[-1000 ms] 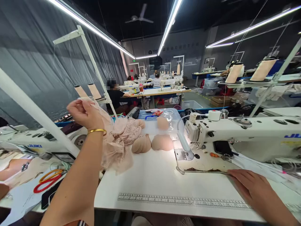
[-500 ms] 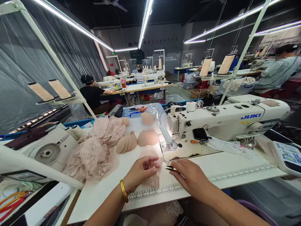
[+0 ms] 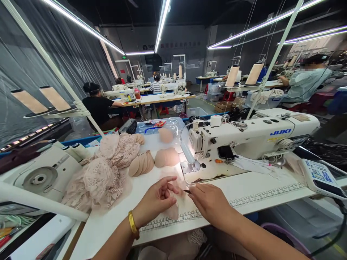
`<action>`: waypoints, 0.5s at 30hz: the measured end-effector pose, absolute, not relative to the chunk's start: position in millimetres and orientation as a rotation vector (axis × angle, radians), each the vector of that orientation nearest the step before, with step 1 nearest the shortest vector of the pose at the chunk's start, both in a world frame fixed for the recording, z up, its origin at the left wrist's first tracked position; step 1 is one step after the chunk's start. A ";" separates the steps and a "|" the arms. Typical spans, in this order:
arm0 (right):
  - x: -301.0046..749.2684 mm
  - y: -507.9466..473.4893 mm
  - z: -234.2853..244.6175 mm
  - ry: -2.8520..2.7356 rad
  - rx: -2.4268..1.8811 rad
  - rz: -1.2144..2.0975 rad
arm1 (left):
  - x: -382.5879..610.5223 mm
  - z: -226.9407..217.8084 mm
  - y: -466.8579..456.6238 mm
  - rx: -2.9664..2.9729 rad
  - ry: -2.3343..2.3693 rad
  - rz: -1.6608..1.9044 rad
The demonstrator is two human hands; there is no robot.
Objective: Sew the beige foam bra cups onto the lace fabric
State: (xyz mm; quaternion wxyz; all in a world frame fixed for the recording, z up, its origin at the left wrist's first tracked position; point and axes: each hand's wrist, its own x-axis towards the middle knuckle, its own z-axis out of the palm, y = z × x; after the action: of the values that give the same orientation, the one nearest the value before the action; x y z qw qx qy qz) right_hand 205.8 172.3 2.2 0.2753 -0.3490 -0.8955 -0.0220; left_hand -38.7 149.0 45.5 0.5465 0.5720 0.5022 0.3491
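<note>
My left hand [image 3: 156,198], with a gold bangle at the wrist, pinches a small piece of pale pink lace [image 3: 173,211] that lies on the white table [image 3: 260,191]. My right hand [image 3: 210,202] rests close beside it, holding a small dark thread snip whose tip [image 3: 187,191] points at the lace. Both hands sit just in front of the needle plate of the white JUKI sewing machine [image 3: 252,139]. A heap of pink lace pieces [image 3: 103,173] lies to the left. Beige foam cups [image 3: 151,160] are stacked behind my hands.
A clear plastic bin [image 3: 162,126] stands behind the cups. A second machine [image 3: 40,177] sits at the left, a control panel [image 3: 320,177] at the right. Thread cones [image 3: 253,74] stand on a rack. Other people sew at tables further back.
My left hand came down from the lace heap with one lace piece to the table front. My right hand moved left to meet it, with snips. The view turned right.
</note>
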 end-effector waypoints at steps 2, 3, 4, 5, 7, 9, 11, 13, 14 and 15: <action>226.4 175.9 -0.7 -2.385 -1.013 0.061 | -67.5 60.5 148.2 1.434 1.310 0.826; 238.1 178.5 -3.3 -2.370 -1.067 0.108 | -83.5 67.7 148.4 1.485 1.415 0.848; 250.0 181.5 -6.4 -2.362 -1.132 0.138 | -98.8 73.9 149.0 1.567 1.558 0.904; 261.4 184.6 -9.5 -2.370 -1.203 0.155 | -111.9 78.4 149.7 1.684 1.738 0.997; 281.9 191.1 -14.6 -2.430 -1.352 0.171 | -127.0 80.9 151.2 1.949 2.034 1.179; 298.3 197.3 -16.5 -2.488 -1.502 0.183 | -123.5 74.5 151.8 2.145 2.074 1.214; 310.2 203.2 -15.5 -2.482 -1.635 0.153 | -104.3 61.4 153.0 2.235 1.882 1.057; 316.9 208.1 -13.3 -2.433 -1.676 0.020 | -76.7 45.8 158.7 2.281 1.668 0.862; 317.9 209.8 -12.4 -2.405 -1.651 -0.063 | -62.2 38.4 164.4 2.302 1.589 0.784; 317.1 210.8 -11.8 -2.378 -1.598 -0.126 | -48.1 31.8 172.3 2.319 1.529 0.725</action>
State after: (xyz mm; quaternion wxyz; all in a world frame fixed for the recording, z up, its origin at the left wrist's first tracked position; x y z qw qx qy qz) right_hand 317.1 210.8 -11.8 0.1365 -0.5521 -0.8214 -0.0434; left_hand -48.1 172.3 31.8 0.1350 0.8004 0.5278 0.2503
